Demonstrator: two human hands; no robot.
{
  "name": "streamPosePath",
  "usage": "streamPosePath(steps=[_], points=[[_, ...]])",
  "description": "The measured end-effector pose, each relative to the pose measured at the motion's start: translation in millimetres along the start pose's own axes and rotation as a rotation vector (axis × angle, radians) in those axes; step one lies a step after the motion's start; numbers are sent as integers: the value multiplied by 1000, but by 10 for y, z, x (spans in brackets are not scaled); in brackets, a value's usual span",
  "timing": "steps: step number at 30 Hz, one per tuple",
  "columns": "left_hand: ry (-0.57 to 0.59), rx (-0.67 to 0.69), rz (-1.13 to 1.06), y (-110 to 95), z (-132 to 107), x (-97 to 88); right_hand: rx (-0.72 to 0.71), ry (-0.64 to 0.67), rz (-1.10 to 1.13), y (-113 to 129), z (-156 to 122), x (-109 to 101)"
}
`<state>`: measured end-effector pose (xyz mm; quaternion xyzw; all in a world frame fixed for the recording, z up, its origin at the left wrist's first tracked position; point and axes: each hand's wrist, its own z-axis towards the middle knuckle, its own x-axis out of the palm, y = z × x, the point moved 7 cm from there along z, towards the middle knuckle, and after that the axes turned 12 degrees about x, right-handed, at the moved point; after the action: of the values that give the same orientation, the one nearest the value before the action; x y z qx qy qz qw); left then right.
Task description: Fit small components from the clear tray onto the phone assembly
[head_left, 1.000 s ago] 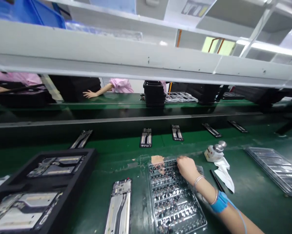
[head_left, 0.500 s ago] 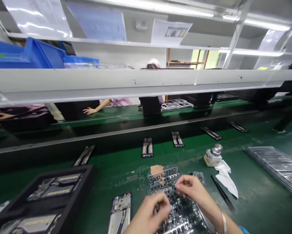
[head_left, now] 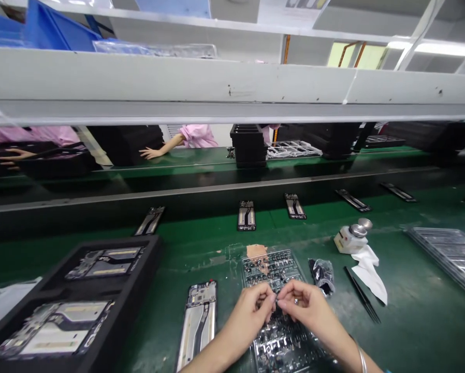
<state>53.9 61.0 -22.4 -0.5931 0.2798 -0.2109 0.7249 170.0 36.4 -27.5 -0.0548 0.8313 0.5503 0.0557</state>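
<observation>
My left hand (head_left: 257, 305) and my right hand (head_left: 299, 301) meet fingertip to fingertip above a clear plastic tray (head_left: 290, 331) filled with rows of small dark parts. Both hands are pinched around a tiny dark piece, too small to name. Left of the tray lies an opened phone (head_left: 198, 324), its circuit board at the far end and a dark flex cable running down the middle. Just beyond my right hand is a small clear bag (head_left: 321, 275) with dark contents.
A black foam tray (head_left: 139, 280) with opened phones stands at left. More phones (head_left: 247, 215) lie along the bench's back. Right are a white dispenser bottle (head_left: 350, 239), a white cloth (head_left: 370, 272), black tweezers (head_left: 361, 295) and clear trays (head_left: 450, 254). Across the divider, a co-worker's hand (head_left: 153, 153) rests.
My hands have come together over the tray, fingertips now meeting at the tiny piece. The whole view has tilted downward, so the bench fills more of it.
</observation>
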Motion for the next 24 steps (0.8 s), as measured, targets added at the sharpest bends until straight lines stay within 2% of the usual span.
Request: streamPosePath(steps=[5,9,13,17,21,24], points=[[15,0,21,-14,15,-21,-46,-33,-156,67,-22,3],[19,-16,11,-17,18,-17,-64,33,-215,105,-44,38],[46,-6,-41,-9,6,24,-8,123,-141,32,-10,96],[91,-40,-139,94,-1,89,43,148,-122,-120,24,121],[94,-91,-180,189,-11,145,104,91,-145,-364,-62,-72],[96,-122,-198,222,-36,201,113,-123,-377,-520,-198,-369]])
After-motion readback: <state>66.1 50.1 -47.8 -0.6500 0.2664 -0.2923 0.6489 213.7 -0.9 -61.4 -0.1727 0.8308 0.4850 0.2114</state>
